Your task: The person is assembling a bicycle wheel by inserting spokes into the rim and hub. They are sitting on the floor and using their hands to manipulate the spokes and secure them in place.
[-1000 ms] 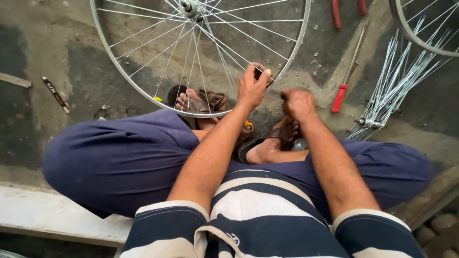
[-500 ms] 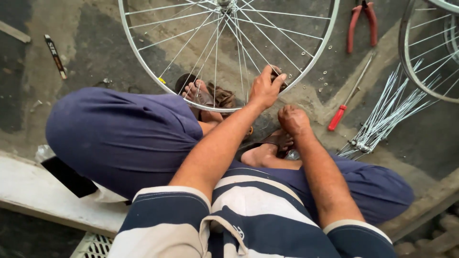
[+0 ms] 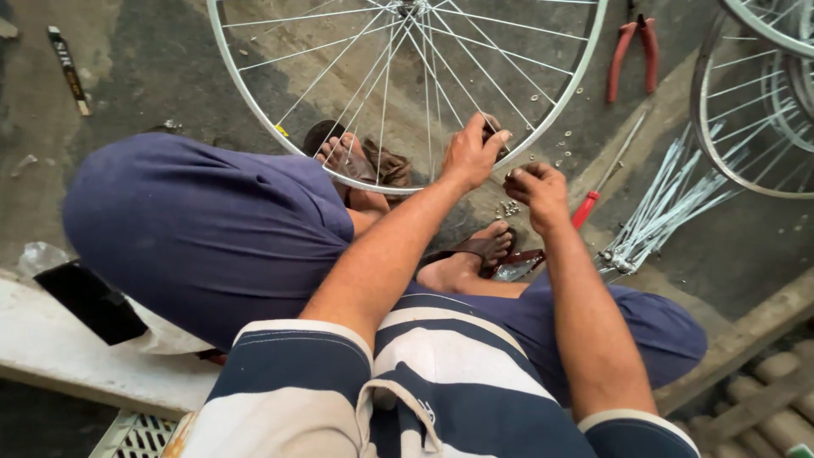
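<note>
Wheel rim [image 3: 585, 80] lies flat on the concrete floor [image 3: 136, 59], its near edge just ahead of both hands. Left hand [image 3: 469, 155] rests on that edge, fingers pinched narrow on a small dark tool at a spoke [image 3: 441, 93]. Right hand [image 3: 536, 188], just beside, pinches something too small to tell.

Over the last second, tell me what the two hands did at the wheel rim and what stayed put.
The right hand drew back off the rim, fingers pinched near the loose nipples. The left hand kept its grip at the rim by the spokes. The wheel, the red pliers, the red-handled screwdriver and the spoke bundle lie as before.
</note>
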